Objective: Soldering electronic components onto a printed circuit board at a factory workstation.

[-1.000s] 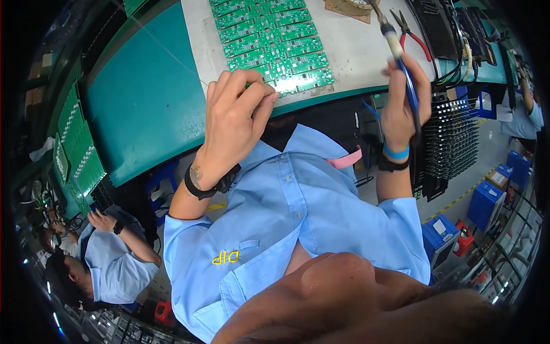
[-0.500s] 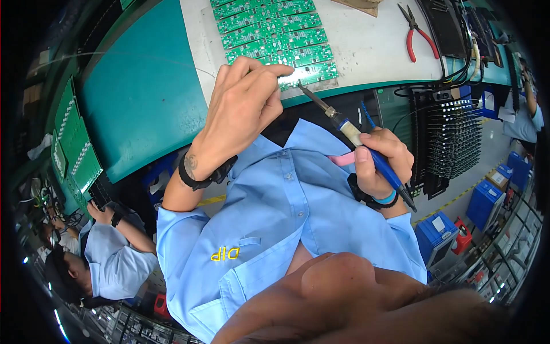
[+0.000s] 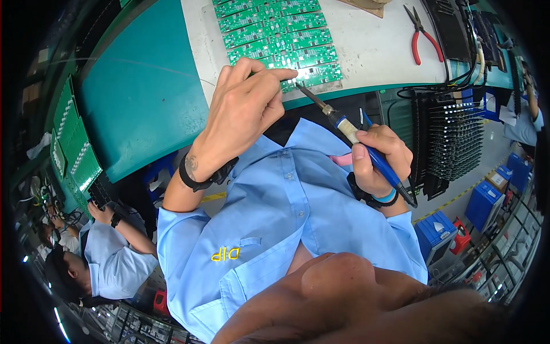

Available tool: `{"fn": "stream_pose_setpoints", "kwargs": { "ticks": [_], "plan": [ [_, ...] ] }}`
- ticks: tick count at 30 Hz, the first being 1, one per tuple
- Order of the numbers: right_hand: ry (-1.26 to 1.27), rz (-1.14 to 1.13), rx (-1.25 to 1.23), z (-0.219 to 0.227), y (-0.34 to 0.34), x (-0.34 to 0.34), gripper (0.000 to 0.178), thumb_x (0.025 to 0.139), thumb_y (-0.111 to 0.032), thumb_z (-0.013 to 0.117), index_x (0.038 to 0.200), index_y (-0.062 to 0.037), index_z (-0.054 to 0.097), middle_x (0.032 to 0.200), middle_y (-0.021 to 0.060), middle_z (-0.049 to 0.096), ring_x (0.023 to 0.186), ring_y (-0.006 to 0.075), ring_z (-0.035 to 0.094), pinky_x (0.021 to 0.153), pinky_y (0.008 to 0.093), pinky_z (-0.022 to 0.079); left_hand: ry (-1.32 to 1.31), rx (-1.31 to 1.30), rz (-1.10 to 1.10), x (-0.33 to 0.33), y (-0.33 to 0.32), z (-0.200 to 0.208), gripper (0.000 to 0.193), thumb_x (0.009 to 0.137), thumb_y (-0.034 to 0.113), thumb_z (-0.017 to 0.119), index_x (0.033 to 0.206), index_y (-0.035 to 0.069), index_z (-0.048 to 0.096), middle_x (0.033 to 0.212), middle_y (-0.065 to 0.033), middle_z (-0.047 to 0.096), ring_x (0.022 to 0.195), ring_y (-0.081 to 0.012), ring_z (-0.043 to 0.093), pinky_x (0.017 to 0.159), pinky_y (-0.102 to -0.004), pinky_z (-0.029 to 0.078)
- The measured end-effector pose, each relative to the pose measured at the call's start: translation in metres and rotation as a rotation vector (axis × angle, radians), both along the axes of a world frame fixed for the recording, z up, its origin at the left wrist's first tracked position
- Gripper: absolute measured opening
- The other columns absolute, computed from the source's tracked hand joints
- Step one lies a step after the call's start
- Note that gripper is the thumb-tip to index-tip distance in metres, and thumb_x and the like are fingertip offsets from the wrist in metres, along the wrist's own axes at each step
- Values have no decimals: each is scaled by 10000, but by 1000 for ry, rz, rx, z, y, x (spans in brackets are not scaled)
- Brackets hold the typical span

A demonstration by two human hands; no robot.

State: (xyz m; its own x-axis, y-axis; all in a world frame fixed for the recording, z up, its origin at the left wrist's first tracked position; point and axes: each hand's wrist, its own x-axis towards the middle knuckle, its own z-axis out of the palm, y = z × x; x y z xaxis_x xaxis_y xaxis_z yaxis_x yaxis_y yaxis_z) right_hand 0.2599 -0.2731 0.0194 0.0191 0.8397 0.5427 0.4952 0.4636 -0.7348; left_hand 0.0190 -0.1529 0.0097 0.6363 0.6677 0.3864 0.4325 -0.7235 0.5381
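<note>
In my right hand (image 3: 382, 161) is a blue soldering iron (image 3: 348, 128), gripped between thumb and fingers near its pale collar. Its metal tip points up and left to the nearest strip of a green circuit board panel (image 3: 318, 74), where tip and board seem to meet. Over the panel's left edge hovers my left hand (image 3: 245, 106), index finger stretched towards the tip and the other fingers curled. A thin solder wire (image 3: 154, 70) arcs in from the left to this hand; the thumb and the wire's end are hidden behind it.
Red-handled pliers (image 3: 423, 37) lie on the white bench surface at the right, near black cables (image 3: 478, 57). A teal mat (image 3: 146, 86) covers the left. Green boards (image 3: 74, 137) stand at far left by a seated co-worker (image 3: 114, 258). A black rack (image 3: 452, 140) stands right.
The bench and the panel have shifted slightly right and down in view. The iron's tip has moved a little left along the board; both hands keep their hold.
</note>
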Motion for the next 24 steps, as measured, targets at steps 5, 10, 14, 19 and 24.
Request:
{"fn": "stream_pose_setpoints", "kwargs": {
  "ticks": [5,10,14,19,24],
  "plan": [
    [-23,-3,5,0,1,0,215,814,-20,771,991,29,659,748,147,710,553,208,654,515,296,518,7,-14,8,-1,0,0,231,713,-16,742,844,86,581,1053,37,755,946,-221,597,774,-377,398],
    [-14,7,3,2,1,0,214,809,-19,773,986,28,663,751,145,712,554,210,657,518,297,520,-10,-18,3,-1,0,-2,224,715,-16,744,863,86,609,1036,39,750,939,-215,605,770,-371,397],
    [-9,12,-93,5,-5,-1,186,878,-55,733,1017,38,653,795,159,703,634,241,638,688,364,556,-20,-9,-4,-1,0,-2,219,721,-13,747,863,85,612,1054,39,754,940,-214,608,768,-369,399],
    [-43,20,-90,8,-3,0,191,869,-58,741,1014,31,653,790,163,699,636,254,646,694,367,560,-18,9,4,0,-1,-4,217,724,-7,749,851,85,600,1078,39,759,942,-210,610,765,-367,404],
    [-51,32,-30,8,3,0,211,811,-17,764,994,29,669,771,156,707,591,236,662,581,328,539,-19,25,9,1,-1,-6,221,726,-1,752,831,87,579,1104,38,762,944,-208,605,763,-366,408]
  ]
}}
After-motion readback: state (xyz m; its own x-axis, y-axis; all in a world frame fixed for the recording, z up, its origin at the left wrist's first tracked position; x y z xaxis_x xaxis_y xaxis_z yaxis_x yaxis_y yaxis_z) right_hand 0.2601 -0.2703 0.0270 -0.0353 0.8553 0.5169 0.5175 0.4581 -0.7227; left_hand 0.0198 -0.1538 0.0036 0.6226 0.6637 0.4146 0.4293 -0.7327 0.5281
